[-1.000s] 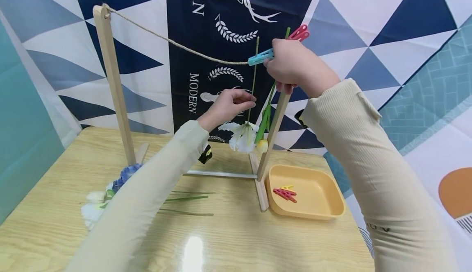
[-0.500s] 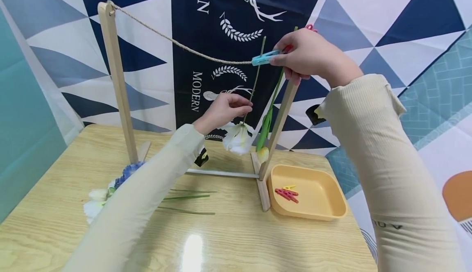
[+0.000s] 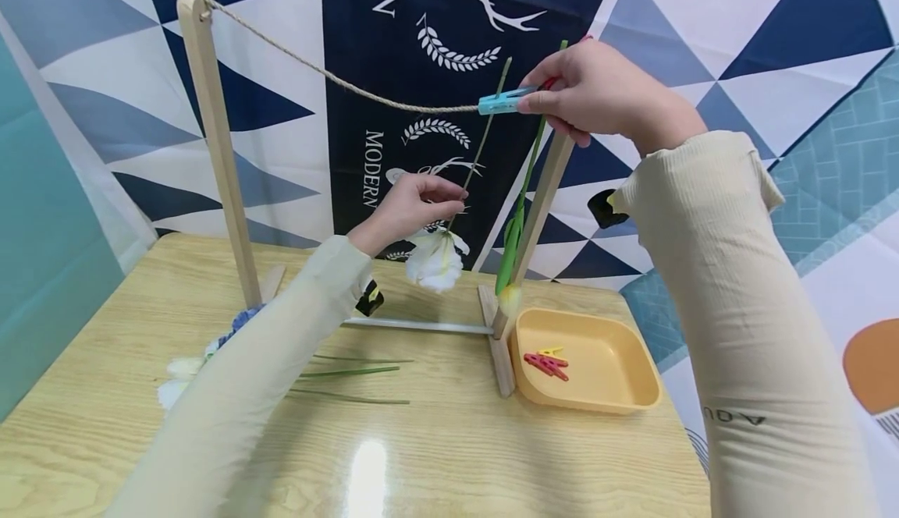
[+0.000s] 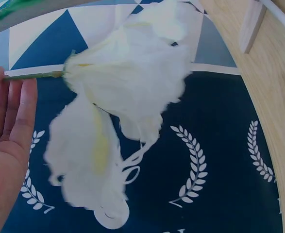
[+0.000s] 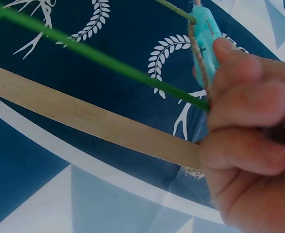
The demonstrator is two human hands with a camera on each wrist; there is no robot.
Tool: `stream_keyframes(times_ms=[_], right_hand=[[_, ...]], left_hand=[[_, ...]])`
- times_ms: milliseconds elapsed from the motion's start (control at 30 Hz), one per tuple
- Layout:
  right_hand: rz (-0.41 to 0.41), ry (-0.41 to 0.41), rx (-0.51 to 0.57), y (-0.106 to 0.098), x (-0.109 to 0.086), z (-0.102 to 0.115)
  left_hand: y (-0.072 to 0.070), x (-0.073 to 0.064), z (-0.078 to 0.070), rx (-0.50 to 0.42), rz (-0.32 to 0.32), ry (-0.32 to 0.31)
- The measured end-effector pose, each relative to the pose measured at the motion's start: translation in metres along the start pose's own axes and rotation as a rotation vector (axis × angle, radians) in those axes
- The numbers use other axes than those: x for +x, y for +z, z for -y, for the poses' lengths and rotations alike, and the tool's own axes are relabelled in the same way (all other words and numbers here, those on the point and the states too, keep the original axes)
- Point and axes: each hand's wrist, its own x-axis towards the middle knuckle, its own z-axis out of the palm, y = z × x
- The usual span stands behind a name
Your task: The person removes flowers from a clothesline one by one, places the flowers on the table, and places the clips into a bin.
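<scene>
My left hand (image 3: 421, 204) pinches the thin stem of a white flower (image 3: 435, 259), which hangs head down; in the left wrist view its petals (image 4: 127, 73) fill the middle. My right hand (image 3: 604, 97) pinches a light blue clothespin (image 3: 500, 103) at the rope (image 3: 379, 99), where the white flower's stem crosses it. Just right of that, a yellow tulip (image 3: 509, 299) with green leaves hangs upside down from the rope; its green stem (image 5: 113, 65) runs up to my right fingers in the right wrist view. A red clothespin there is mostly hidden behind my hand.
The rope runs from the left wooden post (image 3: 218, 151) toward the right post (image 3: 544, 198). A yellow basin (image 3: 618, 401) holds red clothespins (image 3: 546, 365) and a yellow one. Flowers with a blue bloom (image 3: 242, 323) lie on the table, partly behind my left sleeve.
My left hand has moved left and slightly down the stem, tilting the white flower leftward. My right hand has shifted right, staying on the blue clothespin and covering more of the red one.
</scene>
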Motion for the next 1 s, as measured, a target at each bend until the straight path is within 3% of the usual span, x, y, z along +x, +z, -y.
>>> stream_keyframes(times_ms=[267, 500, 733, 867, 1000], right_hand=[[-0.084, -0.036, -0.009, 0.007, 0.003, -0.003], [-0.19, -0.076, -0.049, 0.012, 0.004, -0.006], [-0.221, -0.047, 0.016, 0.012, 0.002, -0.006], [-0.224, -0.017, 0.067, 0.012, 0.002, -0.006], [-0.224, 0.005, 0.095, 0.012, 0.0, -0.007]], left_hand=[[-0.002, -0.006, 0.009, -0.036, -0.035, 0.002], [-0.008, -0.015, 0.011, 0.038, -0.031, -0.003], [-0.021, -0.027, 0.016, 0.119, -0.07, 0.007], [-0.029, -0.037, 0.019, 0.113, -0.09, 0.033], [-0.039, -0.049, 0.024, 0.085, -0.1, 0.021]])
